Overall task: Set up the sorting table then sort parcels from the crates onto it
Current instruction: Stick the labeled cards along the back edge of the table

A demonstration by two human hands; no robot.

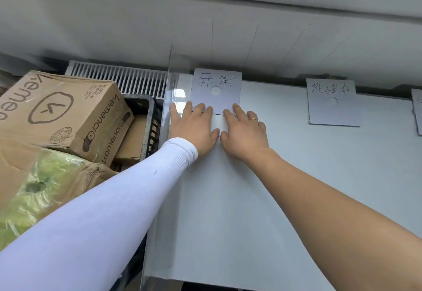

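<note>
A white card [217, 90] with hand-written signs lies flat at the far edge of the tabletop [285, 176]. Its long side runs away from the person, and the writing reads upright. Both hands lie flat with fingers spread, pinching nothing. The left hand [194, 126] and right hand [244, 131] sit side by side, fingertips pressing the card's near edge. A second card [332, 101] lies further right. Boxes [68, 115] fill a crate [148, 117] on the left.
</note>
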